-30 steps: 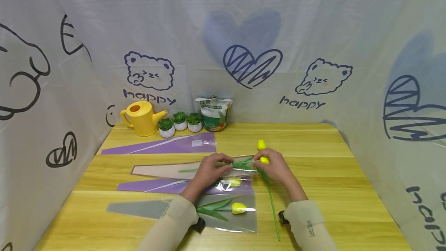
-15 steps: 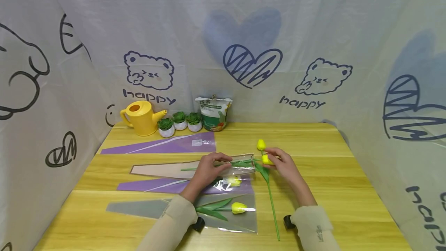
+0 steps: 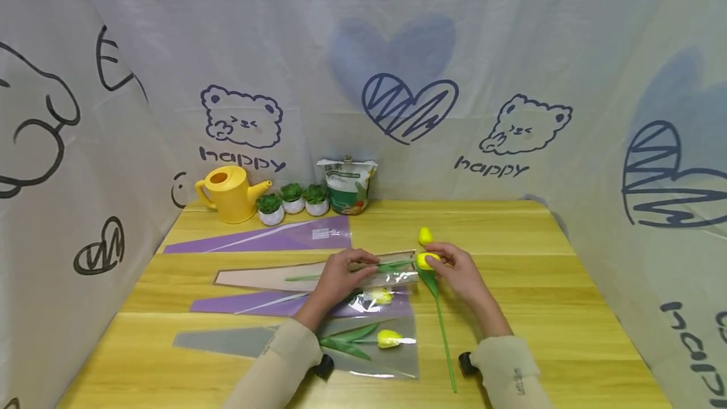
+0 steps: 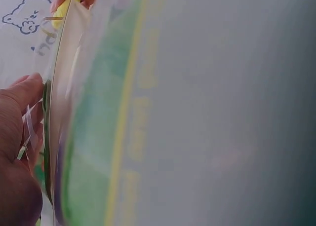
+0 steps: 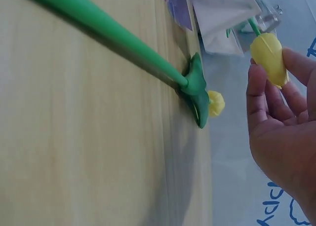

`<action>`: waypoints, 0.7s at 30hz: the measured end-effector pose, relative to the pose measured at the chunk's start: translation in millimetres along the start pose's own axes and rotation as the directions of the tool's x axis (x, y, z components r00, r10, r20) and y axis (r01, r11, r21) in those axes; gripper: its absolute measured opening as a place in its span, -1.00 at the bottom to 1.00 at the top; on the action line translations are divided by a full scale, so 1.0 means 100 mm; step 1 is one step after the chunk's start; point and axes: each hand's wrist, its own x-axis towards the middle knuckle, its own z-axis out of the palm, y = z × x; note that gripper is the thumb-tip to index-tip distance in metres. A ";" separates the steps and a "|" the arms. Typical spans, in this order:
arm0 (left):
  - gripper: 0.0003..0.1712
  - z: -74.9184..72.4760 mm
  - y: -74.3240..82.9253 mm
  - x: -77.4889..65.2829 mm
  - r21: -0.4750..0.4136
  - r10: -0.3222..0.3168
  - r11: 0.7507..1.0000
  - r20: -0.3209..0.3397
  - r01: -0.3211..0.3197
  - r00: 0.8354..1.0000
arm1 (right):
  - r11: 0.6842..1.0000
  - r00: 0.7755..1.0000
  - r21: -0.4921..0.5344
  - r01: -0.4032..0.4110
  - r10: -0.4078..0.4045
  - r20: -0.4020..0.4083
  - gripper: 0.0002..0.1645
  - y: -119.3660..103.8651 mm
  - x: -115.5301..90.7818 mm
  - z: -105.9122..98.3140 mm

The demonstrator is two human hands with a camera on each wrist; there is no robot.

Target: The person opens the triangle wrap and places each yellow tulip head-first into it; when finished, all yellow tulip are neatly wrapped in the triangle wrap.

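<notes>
My left hand (image 3: 343, 279) pinches a clear-fronted flower sleeve (image 3: 255, 278) with a pale back and dark edging. An artificial tulip (image 3: 425, 262) lies with its green stem and leaves inside that sleeve, and its yellow bloom sticks out past the wide mouth. The fingers of my right hand (image 3: 461, 273) pinch this bloom, as the right wrist view shows from the side. Under it, a second tulip (image 3: 444, 327) lies lengthwise on the table, its bloom pointing to the back. In the left wrist view, the sleeve's edge (image 4: 61, 88) runs up beside my left hand.
Nearer me lie a purple sleeve (image 3: 227, 302) and a grey sleeve (image 3: 221, 337), each with a yellow tulip inside. Another purple sleeve (image 3: 267, 237) lies farther back. Along the back edge stand a yellow watering can (image 3: 231, 197), several potted succulents (image 3: 292, 197) and a green-white bag (image 3: 348, 188).
My right hand shifted from the sleeve's mouth rightward onto the bloom, then back left with it. The tulip's stem slid a little farther left in the sleeve. My left hand stayed put.
</notes>
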 end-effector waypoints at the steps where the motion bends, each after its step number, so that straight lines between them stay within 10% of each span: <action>1: -0.82 0.00 0.00 0.00 -0.003 0.004 1.000 -0.002 -0.004 1.000 | 1.000 1.000 0.012 -0.003 0.003 -0.003 -0.56 0.00 0.00 0.01; 21: -0.81 0.03 0.04 0.02 -0.026 -0.012 1.000 0.015 0.012 1.000 | 0.994 0.998 0.096 -0.048 0.043 0.054 -0.65 -0.03 0.02 0.12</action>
